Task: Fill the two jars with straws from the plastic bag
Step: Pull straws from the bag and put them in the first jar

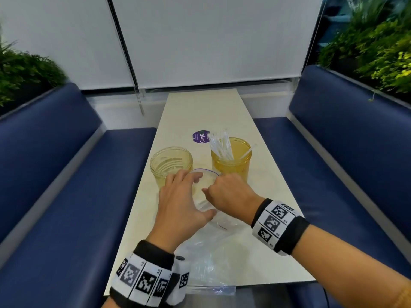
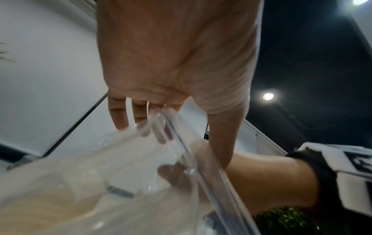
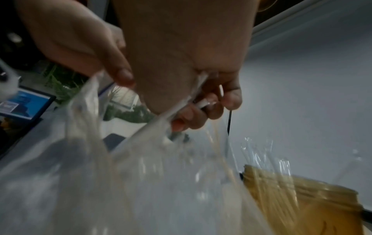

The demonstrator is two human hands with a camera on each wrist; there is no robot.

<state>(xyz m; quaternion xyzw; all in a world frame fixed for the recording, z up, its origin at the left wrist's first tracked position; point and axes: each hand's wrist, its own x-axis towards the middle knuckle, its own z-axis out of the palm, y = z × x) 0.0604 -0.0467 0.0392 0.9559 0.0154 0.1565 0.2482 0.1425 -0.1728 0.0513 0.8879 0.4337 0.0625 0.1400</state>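
Two amber jars stand on the table: the left jar (image 1: 171,165) is empty, and the right jar (image 1: 231,162) (image 3: 306,200) holds several clear straws (image 1: 220,145) (image 3: 261,152). A clear plastic zip bag (image 1: 206,245) (image 2: 112,182) (image 3: 141,182) lies in front of them, its mouth raised between my hands. My left hand (image 1: 189,196) (image 2: 161,127) holds the rim, fingers above and thumb below. My right hand (image 1: 224,190) (image 3: 201,111) is curled round the opposite rim. Something thin and white shows among its fingers. I cannot tell whether it is a straw.
A purple round sticker (image 1: 201,136) is on the pale table (image 1: 200,107) behind the jars. Blue bench seats (image 1: 73,185) flank the table, with green plants (image 1: 378,45) behind them. A window blind cord (image 1: 139,101) hangs at the far end.
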